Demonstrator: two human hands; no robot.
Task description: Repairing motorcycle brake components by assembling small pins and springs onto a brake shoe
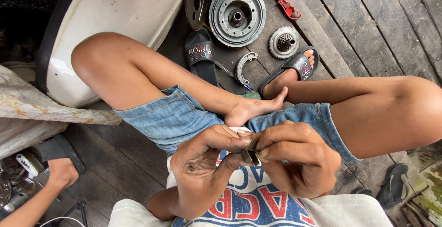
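While I sit on the planks, my left hand and right hand meet at the fingertips, both pinching one small metal part between them. Beyond that pinch lie my foot, a sandal, a brake shoe, a sprocket and a drum.

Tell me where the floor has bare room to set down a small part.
Bare planks lie right of the sprocket and red tool, above the knee. Another patch lies below the shorts. Crowded: between the drum, sandals and brake shoe.
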